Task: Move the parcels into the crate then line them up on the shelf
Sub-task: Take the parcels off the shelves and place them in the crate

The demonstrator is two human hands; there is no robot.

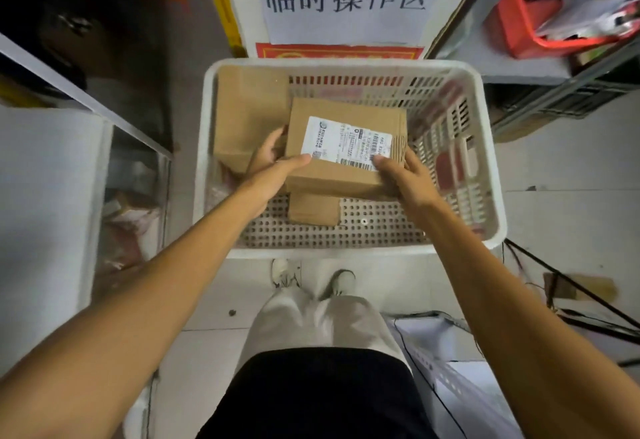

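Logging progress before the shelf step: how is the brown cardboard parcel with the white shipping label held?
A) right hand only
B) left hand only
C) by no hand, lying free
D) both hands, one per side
D: the left hand and the right hand each grip one side of the brown cardboard parcel with the white shipping label, over the white perforated plastic crate.

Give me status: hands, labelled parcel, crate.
Labelled parcel gripped by left hand and right hand. Parcel inside white crate, above smaller box. A larger box close at its left.
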